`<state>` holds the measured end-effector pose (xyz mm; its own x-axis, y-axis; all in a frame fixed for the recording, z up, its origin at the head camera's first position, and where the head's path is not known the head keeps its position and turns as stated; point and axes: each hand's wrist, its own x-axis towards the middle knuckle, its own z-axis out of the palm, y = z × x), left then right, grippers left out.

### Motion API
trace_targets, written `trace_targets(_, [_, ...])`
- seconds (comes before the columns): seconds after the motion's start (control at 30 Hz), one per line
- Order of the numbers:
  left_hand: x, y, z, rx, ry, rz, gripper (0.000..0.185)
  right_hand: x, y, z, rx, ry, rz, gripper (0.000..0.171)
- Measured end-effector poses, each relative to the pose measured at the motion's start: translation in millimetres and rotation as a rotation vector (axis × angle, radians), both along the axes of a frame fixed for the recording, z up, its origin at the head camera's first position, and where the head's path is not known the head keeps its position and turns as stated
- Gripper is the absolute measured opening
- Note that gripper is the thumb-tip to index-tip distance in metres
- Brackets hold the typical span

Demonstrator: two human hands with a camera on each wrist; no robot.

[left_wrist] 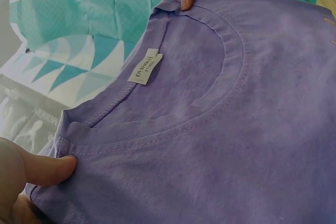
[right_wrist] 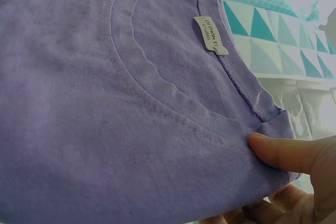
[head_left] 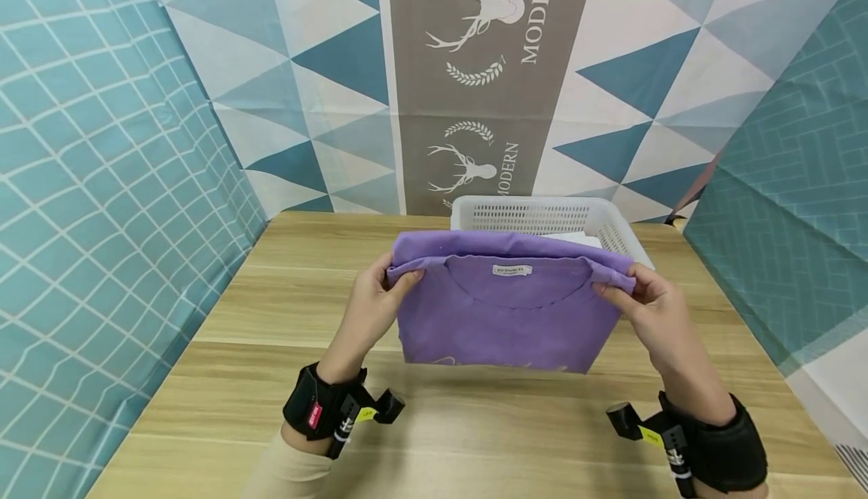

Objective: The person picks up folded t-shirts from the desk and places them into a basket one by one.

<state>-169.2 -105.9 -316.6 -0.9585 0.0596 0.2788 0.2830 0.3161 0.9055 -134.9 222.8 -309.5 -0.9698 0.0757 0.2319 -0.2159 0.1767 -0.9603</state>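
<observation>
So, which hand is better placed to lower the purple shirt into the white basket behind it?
Probably the right hand. It pinches the purple shirt at the corner nearest the white basket, which stands right of centre. The left hand has an equal grip, farther away.

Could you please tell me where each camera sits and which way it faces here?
Head: above, looking forward and down at the folded purple shirt, white basket and table; left hand, right hand show.
Left wrist: faces the collar; left thumb shows.
Right wrist: faces the collar; right thumb shows.
All share the neck label.
</observation>
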Motion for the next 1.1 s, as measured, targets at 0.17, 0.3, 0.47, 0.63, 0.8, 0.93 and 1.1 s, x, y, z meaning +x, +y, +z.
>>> trace_targets(0.17, [-8.0,5,11.1,0.001,0.050,-0.019,0.022,-4.4,6,8.8,-0.030,0.026,-0.015,0.025])
trace_targets(0.3, [-14.0,10,17.6,-0.015,0.101,-0.017,0.019,-8.0,10,16.1,-0.025,0.066,-0.020,0.024])
trace_targets(0.47, [-20.1,15,23.3,-0.041,0.151,-0.018,0.018,-13.2,15,25.0,0.045,0.071,-0.080,0.019])
trace_targets(0.63, [-27.8,20,30.3,-0.048,0.201,-0.028,0.016,-19.5,20,33.7,0.120,0.058,-0.119,0.012])
trace_targets(0.8, [-37.7,27,38.8,-0.061,0.237,-0.048,0.015,-25.0,27,42.9,0.087,0.077,-0.124,0.014])
trace_targets(0.93, [-45.5,32,46.9,-0.072,0.244,-0.056,0.014,-28.8,31,51.2,0.023,0.101,-0.120,0.014])
trace_targets(1.1, [-56.0,42,56.3,-0.085,0.251,-0.058,0.015,-34.8,37,60.7,-0.042,0.115,-0.134,0.014])
